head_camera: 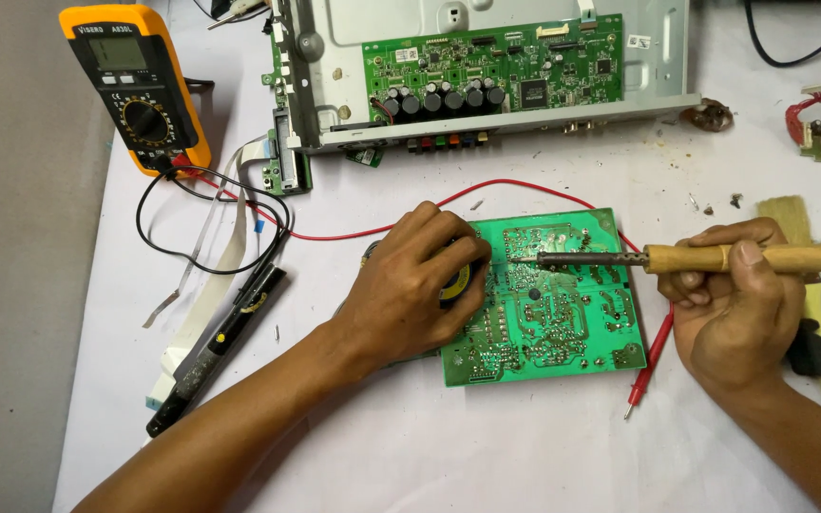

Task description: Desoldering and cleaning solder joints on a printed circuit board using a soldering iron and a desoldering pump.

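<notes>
Fingers: our right hand (738, 304) gripped the soldering iron (696, 257); left hand (410, 285) curled closed, pressing the green circuit board (544, 304)
Technique: we judged steadying the board kept the tip on one joint

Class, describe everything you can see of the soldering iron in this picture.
The soldering iron has a light wooden handle and a dark metal shaft with small holes near the handle. It lies almost level, pointing left. The right hand grips the handle. Its tip rests on the solder side of the green circuit board, which the left hand steadies.
</notes>
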